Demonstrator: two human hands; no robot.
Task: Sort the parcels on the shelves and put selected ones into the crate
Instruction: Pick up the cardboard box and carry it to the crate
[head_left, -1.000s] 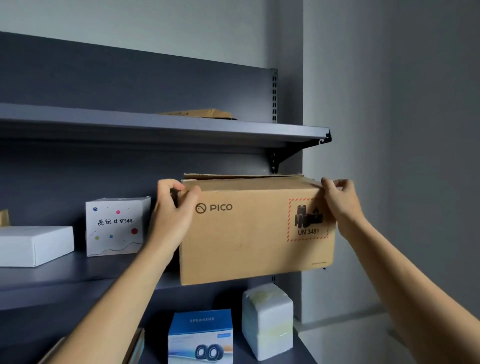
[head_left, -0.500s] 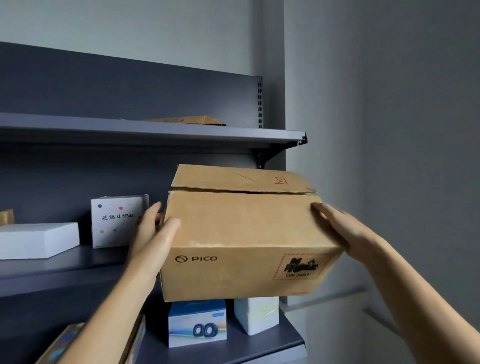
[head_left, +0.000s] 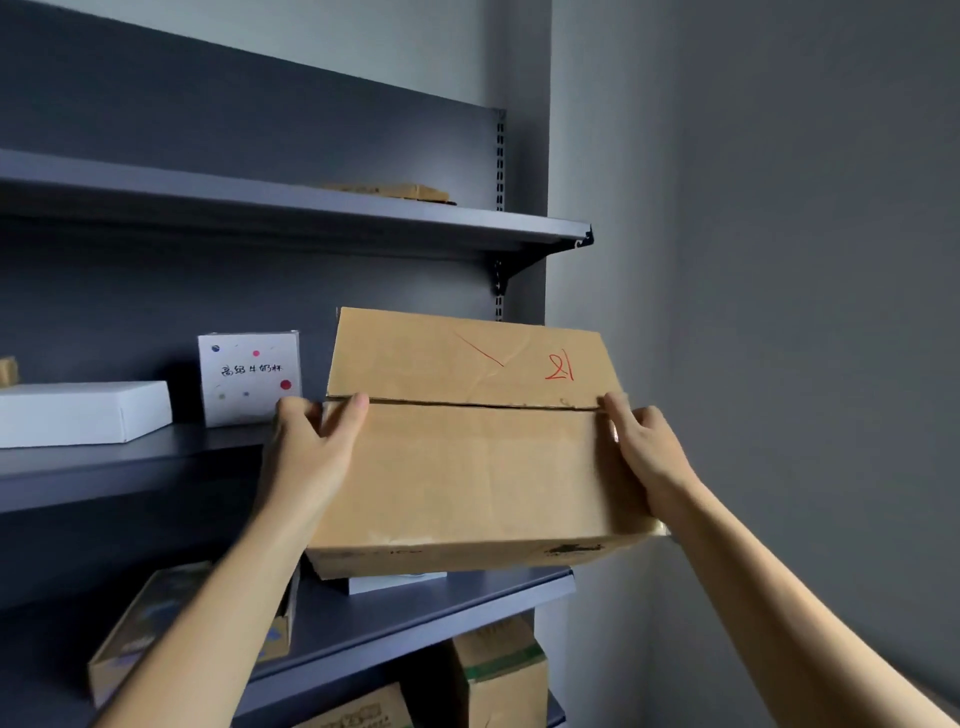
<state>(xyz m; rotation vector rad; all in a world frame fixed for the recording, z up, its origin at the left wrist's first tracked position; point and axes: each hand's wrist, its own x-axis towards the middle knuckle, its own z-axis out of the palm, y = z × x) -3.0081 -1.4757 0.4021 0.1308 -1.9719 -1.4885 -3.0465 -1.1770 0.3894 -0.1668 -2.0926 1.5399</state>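
Item: carton, brown corrugated card, oblong, unsealed. Top face tipped toward the camera, with two long flaps meeting at a seam across the middle and the far flap standing slightly proud of the near one. Marked on the far flap in red pen: a scrawled "21" and one thin slanting stroke. Front face seen nearly edge-on, with dark print near its right end, too foreshortened to read

Location: held in the air before the right end of the shelving, at a level between the middle shelf and the lower shelf. Contact with either shelf not determinable

Hands: left hand gripping the left end, thumb laid over the top at the seam, fingers wrapped round the side. Right hand gripping the right end, one fingertip at the seam, other fingers partly hidden

Also present:
- flat white box and dotted white box with handwritten characters, both on the middle shelf, left of the carton
- flat brown parcel on the top shelf
- printed box on the lower shelf, behind the left forearm
- taped brown box with a green band, on the level beneath
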